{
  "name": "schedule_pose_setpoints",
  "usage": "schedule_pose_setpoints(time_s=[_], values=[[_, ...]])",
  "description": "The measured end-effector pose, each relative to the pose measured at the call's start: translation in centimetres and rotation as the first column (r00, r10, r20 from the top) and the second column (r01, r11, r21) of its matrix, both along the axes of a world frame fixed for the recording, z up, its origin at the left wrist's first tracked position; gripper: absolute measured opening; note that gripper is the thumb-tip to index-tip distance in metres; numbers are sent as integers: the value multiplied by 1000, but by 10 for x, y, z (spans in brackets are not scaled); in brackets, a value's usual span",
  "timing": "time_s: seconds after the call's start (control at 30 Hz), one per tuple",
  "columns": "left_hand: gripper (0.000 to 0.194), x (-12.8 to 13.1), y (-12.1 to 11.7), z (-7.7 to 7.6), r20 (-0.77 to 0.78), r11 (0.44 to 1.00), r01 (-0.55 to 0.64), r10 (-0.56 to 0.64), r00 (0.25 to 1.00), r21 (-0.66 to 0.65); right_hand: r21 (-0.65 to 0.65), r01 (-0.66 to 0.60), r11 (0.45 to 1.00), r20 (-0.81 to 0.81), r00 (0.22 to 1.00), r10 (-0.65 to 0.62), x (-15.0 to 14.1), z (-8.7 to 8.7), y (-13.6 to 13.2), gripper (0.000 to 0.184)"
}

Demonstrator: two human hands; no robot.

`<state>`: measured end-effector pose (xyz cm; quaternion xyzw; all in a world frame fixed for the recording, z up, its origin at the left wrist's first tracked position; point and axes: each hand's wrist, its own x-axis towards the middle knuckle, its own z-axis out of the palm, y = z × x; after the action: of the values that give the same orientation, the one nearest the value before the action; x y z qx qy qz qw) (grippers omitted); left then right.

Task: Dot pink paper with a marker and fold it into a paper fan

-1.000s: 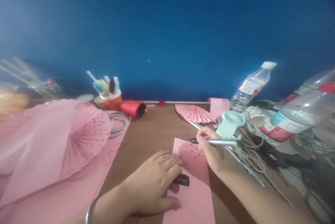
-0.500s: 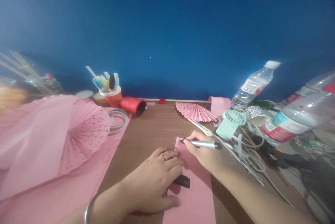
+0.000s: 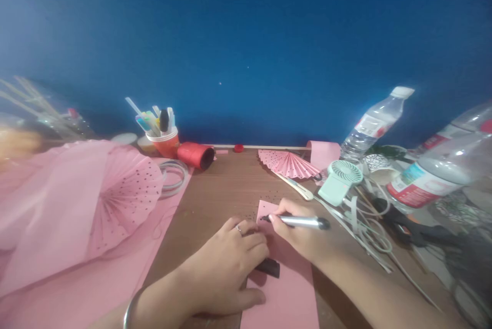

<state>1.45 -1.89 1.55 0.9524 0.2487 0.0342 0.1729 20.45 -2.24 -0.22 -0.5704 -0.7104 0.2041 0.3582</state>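
A strip of pink paper (image 3: 286, 288) lies lengthwise in front of me on the brown table. My right hand (image 3: 298, 229) grips a silver marker with black ends (image 3: 305, 222), its tip at the paper's far left part. Curled over the strip's left edge is my left hand (image 3: 238, 262), a ring on one finger and the thumb resting apart on the paper. From beneath its fingers sticks out a black marker cap (image 3: 271, 267); the rest of it is hidden. Small black dots (image 3: 251, 211) mark the table just left of the strip's far end.
Left lie a large dotted pink paper fan (image 3: 126, 196) and pink sheets. Behind stand a cup of pens (image 3: 165, 142) and a red roll (image 3: 196, 156). A smaller fan (image 3: 288, 164), a utility knife (image 3: 295, 187), a mint handheld fan (image 3: 340, 181), cables and bottles (image 3: 378, 121) crowd the right.
My right hand has brought the marker tip slightly nearer to me and a little left along the paper. My left hand stays in place.
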Motion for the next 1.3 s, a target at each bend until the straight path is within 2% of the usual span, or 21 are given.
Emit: schedule_pose_setpoints(time_s=[0.13,0.3,0.4,0.6,0.73,0.8,0.9,1.0,1.1,1.2,1.3], values=[[34,0,0,-1,-4,1000,-2,2,1000,3,97,108,989,-11,994,-108,5,9,-3,15],[34,0,0,-1,-7,1000,7,-7,1000,17,11,21,1000,63,998,-21,3,1,2,16],[35,-1,1,-1,0,1000,9,-9,1000,18,12,3,1000,65,998,-4,2,-1,2,19],[36,-1,1,-1,5,1000,8,-8,1000,10,60,183,981,24,983,-185,9,8,1,17],[39,-1,1,0,12,1000,15,-15,1000,7,-15,141,990,117,983,-138,10,5,7,25],[38,-1,0,0,10,1000,15,-15,1000,2,-22,158,987,134,979,-154,11,4,7,25],[35,-1,0,0,7,1000,15,-15,1000,1,13,186,983,88,979,-186,10,5,4,21],[34,-1,0,0,5,1000,8,-8,1000,9,19,117,993,34,992,-118,8,7,2,19],[35,-1,0,0,7,1000,10,-10,1000,11,-29,53,998,59,997,-51,7,6,4,23],[35,0,-1,0,5,1000,6,-6,1000,13,-34,52,998,25,998,-51,8,3,4,23],[33,1,-1,0,-1,1000,-10,10,1000,16,24,90,996,-56,995,-89,12,2,0,21]])
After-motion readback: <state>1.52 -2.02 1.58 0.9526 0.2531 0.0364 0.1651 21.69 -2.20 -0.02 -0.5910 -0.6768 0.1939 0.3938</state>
